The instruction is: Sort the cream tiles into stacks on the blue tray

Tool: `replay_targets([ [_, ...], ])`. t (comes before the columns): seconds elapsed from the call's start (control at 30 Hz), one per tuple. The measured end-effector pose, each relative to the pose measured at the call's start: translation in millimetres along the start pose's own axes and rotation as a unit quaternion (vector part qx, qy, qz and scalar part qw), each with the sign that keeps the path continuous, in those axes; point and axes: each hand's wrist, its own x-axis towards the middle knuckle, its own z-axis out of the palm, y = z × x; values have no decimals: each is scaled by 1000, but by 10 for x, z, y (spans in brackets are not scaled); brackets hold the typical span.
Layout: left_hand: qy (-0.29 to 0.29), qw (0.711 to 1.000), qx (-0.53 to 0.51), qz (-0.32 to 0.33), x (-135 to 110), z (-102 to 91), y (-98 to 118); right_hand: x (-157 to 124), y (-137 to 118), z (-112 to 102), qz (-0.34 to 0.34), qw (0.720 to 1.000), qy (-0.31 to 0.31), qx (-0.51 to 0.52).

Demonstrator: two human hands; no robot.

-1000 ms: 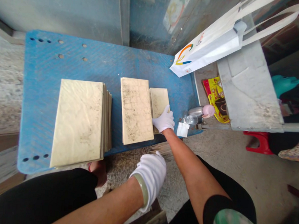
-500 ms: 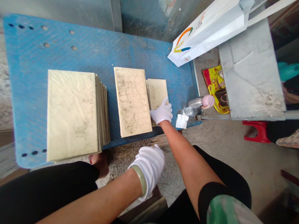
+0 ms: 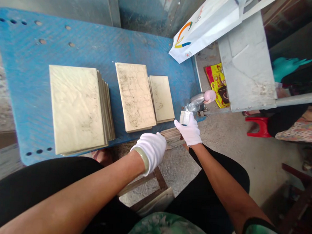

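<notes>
The one view is from a camera worn on the person's head, facing forward and steeply down past the patterned shirt (image 3: 163,231) at the bottom edge. It sits close over the work: the forearms (image 3: 89,183) run in large from the lower corners, and the left hand (image 3: 150,151) and right hand (image 3: 190,132) fall near the middle. The blue desk (image 3: 28,58) is seen from above, slanting across the upper left. The wide field also reaches the floor (image 3: 230,142) and a red stool (image 3: 258,126), farther off at the right.
</notes>
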Motion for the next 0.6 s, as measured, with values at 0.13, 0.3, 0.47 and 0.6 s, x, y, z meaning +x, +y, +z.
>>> replay_targets([
  [0.13, 9, 1000, -3, -10, -7, -9, -10, -476, 509, 91, 41, 997, -56, -31],
  [0.3, -3, 1000, -10, -18, 18, -25, 5, -770, 676, 397, 25, 996, -60, -63],
  [0.47, -30, 999, 1, -24, 24, -59, 8, -789, 579, 605, 35, 997, -41, -62],
  [0.6, -27, 999, -6, -17, 50, -19, -4, -817, 563, 716, -3, 999, -10, -39],
])
